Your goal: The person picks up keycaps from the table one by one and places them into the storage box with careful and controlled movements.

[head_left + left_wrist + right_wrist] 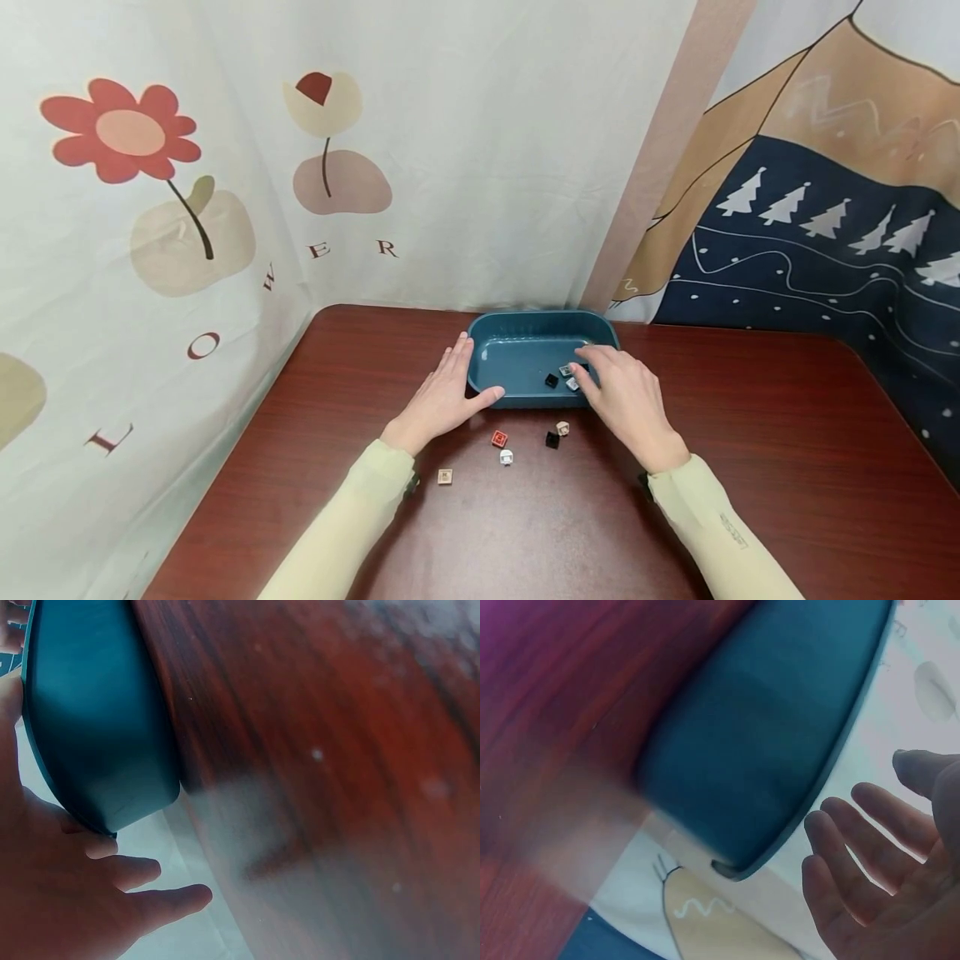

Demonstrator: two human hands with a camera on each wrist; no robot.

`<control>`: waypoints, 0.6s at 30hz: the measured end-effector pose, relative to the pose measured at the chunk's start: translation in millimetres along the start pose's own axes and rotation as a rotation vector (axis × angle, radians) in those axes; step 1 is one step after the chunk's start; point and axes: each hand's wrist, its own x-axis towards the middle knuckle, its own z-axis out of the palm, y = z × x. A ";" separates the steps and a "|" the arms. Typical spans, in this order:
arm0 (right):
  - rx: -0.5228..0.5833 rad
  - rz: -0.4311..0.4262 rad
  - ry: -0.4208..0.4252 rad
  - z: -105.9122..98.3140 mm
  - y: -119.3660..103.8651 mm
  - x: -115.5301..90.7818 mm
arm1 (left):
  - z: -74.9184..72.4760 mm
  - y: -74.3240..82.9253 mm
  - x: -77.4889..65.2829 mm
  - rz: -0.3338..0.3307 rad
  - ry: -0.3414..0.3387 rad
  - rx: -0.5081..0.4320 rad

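Note:
A dark teal tray (pixel 517 354) stands at the back of the table. My left hand (pixel 444 393) rests at its left end, fingers straight along the outside and thumb by the front rim. Over its right end hovers my right hand (pixel 624 392), fingers relaxed and spread; the right wrist view shows nothing between them. Below that hand, inside the tray, lie a black keycap (pixel 551 381) and a white keycap (pixel 572 384), with others partly hidden. On the table in front are a red keycap (pixel 499 438), a white keycap (pixel 506 457) and a beige keycap (pixel 445 477).
Another black keycap (pixel 552 440) and a pale keycap (pixel 562 428) lie together in front of the tray. The brown wooden table (pixel 750 417) reaches back to a printed curtain (pixel 487 150) with flowers, letters and mountains.

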 end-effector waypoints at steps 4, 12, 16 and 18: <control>0.011 -0.051 0.011 -2.6 -8.2 -9.3 | -0.4 0.2 -0.1 0.000 -0.003 0.004; 0.021 -0.143 -0.012 -3.2 -19.2 -25.2 | -0.4 0.3 -0.3 -0.004 -0.005 0.009; 0.043 -0.189 -0.040 -1.9 -24.1 -32.0 | -0.6 0.8 -0.8 -0.013 -0.009 0.007; 0.062 -0.223 -0.050 -1.4 -26.7 -34.8 | -0.9 1.0 -1.0 -0.017 -0.012 0.009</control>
